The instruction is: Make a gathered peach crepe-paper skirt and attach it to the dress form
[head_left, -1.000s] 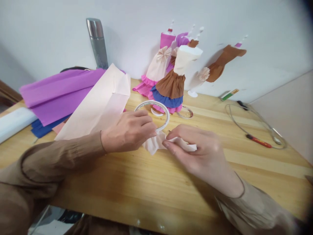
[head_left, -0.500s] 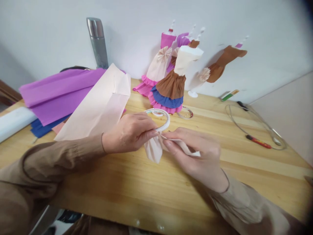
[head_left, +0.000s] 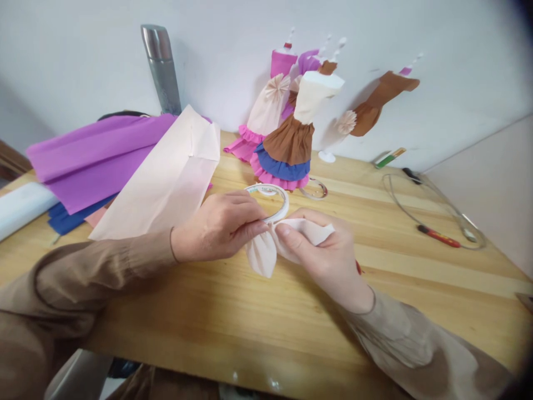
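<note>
Pinching, head view, w/ L hand fingertips closed on white tape-roll ring, R hand fingertips closed on pale-pink creped paper strip; can't tell re L grip on strip, hanging gathered at ring's 6 o'clock, btwn hands, above lt-wood table. Round view centre: at approx 12–1, small mannequin w/ brown-blue-pink ruffled skirt; at 9, big pale-pink sheet over purple sheet; at 10–11, grey metal flask; at 3, red-black rod-like tool.
</note>
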`<state>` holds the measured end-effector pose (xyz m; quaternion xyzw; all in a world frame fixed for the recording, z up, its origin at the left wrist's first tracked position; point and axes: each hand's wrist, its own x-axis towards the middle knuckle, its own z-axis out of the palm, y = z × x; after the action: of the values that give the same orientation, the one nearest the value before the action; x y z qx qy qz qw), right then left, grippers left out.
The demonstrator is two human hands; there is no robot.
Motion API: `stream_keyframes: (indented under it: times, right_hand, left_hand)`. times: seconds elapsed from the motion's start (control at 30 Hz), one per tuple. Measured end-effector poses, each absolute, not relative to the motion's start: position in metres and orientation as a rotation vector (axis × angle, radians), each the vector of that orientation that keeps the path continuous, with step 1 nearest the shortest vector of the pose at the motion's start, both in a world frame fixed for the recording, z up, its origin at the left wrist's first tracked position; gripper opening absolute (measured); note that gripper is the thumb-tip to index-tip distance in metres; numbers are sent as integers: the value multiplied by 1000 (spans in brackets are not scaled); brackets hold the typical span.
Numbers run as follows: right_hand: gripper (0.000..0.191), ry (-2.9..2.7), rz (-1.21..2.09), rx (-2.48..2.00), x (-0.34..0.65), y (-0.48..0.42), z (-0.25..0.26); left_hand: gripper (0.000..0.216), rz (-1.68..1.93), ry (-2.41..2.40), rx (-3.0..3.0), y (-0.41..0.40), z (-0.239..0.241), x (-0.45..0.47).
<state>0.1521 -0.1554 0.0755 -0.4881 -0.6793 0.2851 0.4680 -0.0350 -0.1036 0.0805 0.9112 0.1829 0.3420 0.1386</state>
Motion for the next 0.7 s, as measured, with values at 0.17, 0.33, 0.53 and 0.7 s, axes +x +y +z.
stream_keyframes:
  times: [0.17,0.33,0.53,0.7]
  right_hand:
    - [27,-1685,606,-1200,152,-156,74]
    - [27,-1664,551,-1182,152,-155,72]
    - [29,-1709,412,-1167,153,-155,69]
    - [30,-1765,249,-1167,155,-157,68]
  left_hand:
    - [24,961,536,2632,-105,82,-35]
    - [24,968,528,2625,-106,83,-35]
    - [23,967,504,2611,-106,83,-35]
    - [24,949,515,2617,-106,83,-36]
